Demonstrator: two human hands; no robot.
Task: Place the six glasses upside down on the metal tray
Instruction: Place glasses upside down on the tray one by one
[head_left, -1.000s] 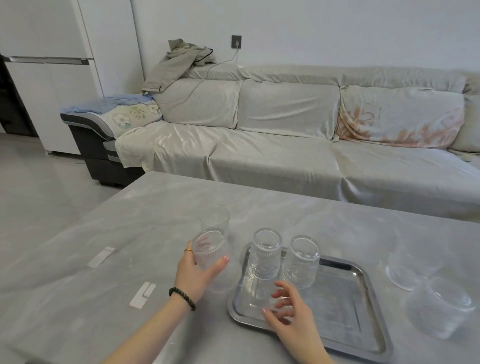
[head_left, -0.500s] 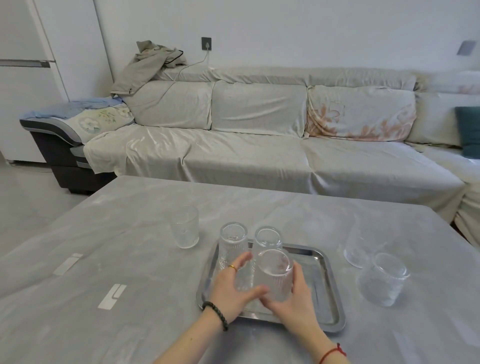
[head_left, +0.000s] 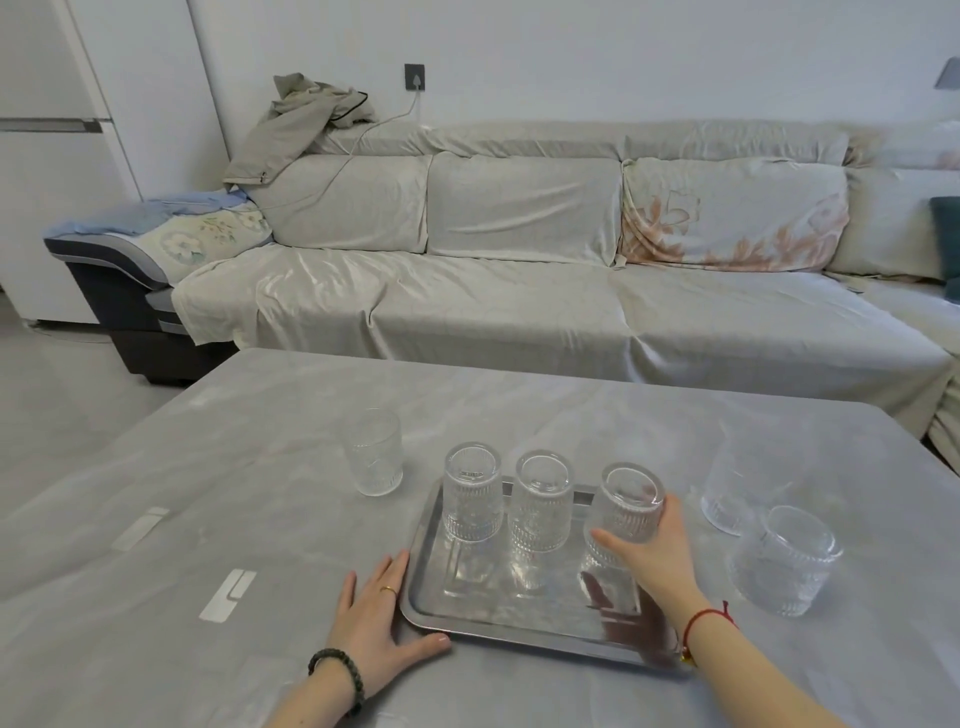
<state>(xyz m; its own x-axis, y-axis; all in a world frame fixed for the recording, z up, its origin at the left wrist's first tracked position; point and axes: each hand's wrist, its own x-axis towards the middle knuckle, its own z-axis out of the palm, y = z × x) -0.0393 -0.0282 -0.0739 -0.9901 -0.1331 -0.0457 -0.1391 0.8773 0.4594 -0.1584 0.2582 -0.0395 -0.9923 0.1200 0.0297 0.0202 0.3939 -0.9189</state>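
Here, we have the grey table (head_left: 260, 467) under both our hands, with bare surface stretching far out to the left of our left hand (head_left: 376, 618) and a narrower strip between our wrists and the near edge. Beyond our fingertips, past the table's far edge, the covered sofa (head_left: 519, 312) runs across the view.

The metal tray (head_left: 498, 631) lies between our hands, its rim raised and its floor mirror-bright. Our left hand lies flat and spread on the table against the tray's left edge, thumb along the near rim, gripping nothing.

Our right hand (head_left: 657, 556) is wrapped around the third glass (head_left: 626, 512), thumb on one side and fingers on the other. That glass is ribbed, clear, base up and tilted toward us over the tray's far right corner; we cannot tell if its rim touches the tray.

Left of that hand, two ribbed glasses stand upside down on the tray: the middle glass (head_left: 540, 501) beside it, then the leftmost tray glass (head_left: 471, 491).

Off the tray, two upright glasses (head_left: 784, 564) sit on the table just right of our right hand, and one upright glass (head_left: 375, 451) stands beyond our left hand.
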